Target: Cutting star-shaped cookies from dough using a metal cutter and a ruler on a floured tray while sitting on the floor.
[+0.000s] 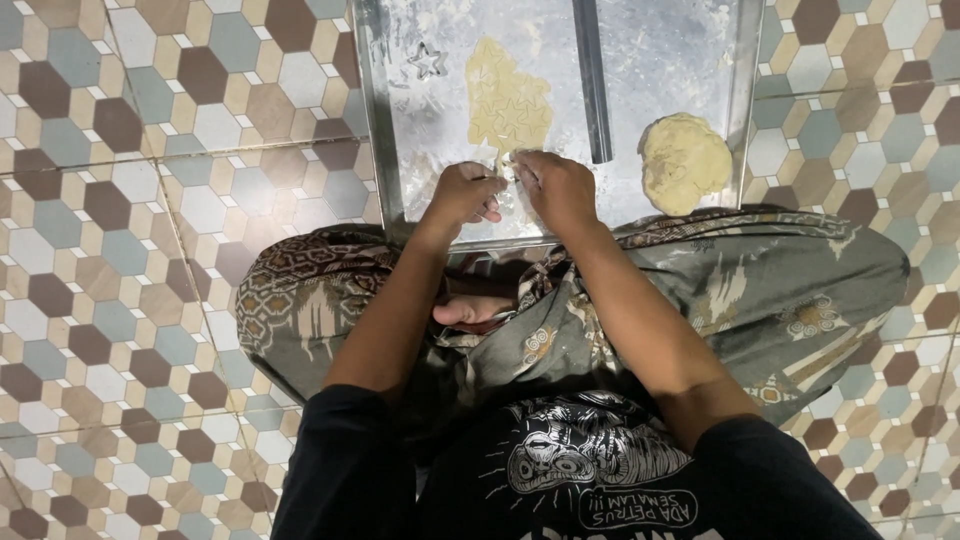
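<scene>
A floured metal tray (700, 40) lies on the tiled floor in front of my crossed legs. On it is a flat sheet of pale dough (505, 100) marked with star cuts. My left hand (462, 195) and my right hand (555, 185) meet at the sheet's near end, fingers pinched on a small piece of dough (503, 163) between them. A star-shaped metal cutter (428, 62) rests on the tray to the left of the sheet. A metal rolling rod (592, 80) lies to the right of the sheet. A ball of dough (684, 160) sits at the tray's right near corner.
The floor (150, 200) around the tray is covered in hexagon tiles of brown, beige and grey-blue. My legs in patterned cloth (780, 290) lie against the tray's near edge, and a bare foot (475, 312) shows between them.
</scene>
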